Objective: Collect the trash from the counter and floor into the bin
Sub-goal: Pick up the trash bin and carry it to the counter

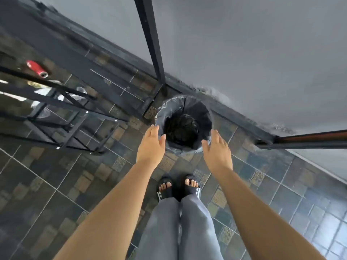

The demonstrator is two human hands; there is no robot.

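Reaching out, left hand (pixel 151 147) and right hand (pixel 217 152) spread flat, holding nothing.
Both flank the bin (pixel 163 113) at its rim, seemingly not touching.

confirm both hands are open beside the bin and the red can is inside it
No: the head view shows the red can on the floor at left, outside the bin. Left hand and right hand are open beside it.
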